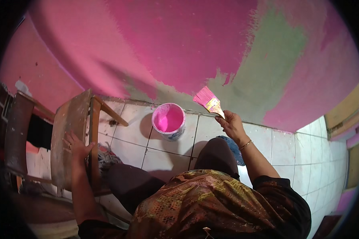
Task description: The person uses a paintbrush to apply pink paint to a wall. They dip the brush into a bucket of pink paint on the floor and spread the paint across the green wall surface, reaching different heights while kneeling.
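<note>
My right hand (233, 127) grips a wide flat paintbrush (211, 103), its bristles coated bright pink and angled up to the left, in front of the wall. A bucket of pink paint (167, 119) stands on the floor, left of the brush. My left hand (77, 147) lies with fingers spread on a worn wooden chair or stool (68, 119) at the left. The wall (187, 40) has patches of dark pink, lighter pink and grey-green, with uneven brushed edges.
White floor tiles (283, 151) run along the wall's base under my legs. A dark chair back (14, 135) is at the far left. A frayed cloth or mop (109, 157) lies beside the wooden seat. Yellow wooden panels or a door frame (339, 107) are at the right edge.
</note>
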